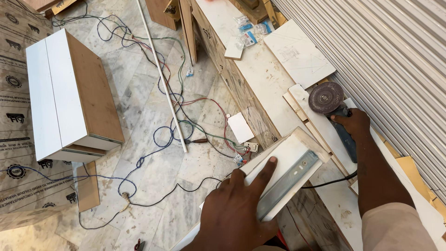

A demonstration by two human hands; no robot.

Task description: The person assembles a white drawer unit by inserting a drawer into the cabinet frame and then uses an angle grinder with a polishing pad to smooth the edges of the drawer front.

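My left hand grips a white board panel with a metal drawer slide fixed along its side, held at the workbench's near edge. My index finger lies on the panel's white face. My right hand is closed around the body of an angle grinder, whose round abrasive disc faces up. The grinder rests on white strips of board on the bench, and its black cord runs back under my right arm.
The long white workbench carries a square board and small plastic packets. A corrugated metal shutter lies to the right. On the marble floor are tangled wires, a white pipe and a white cabinet box.
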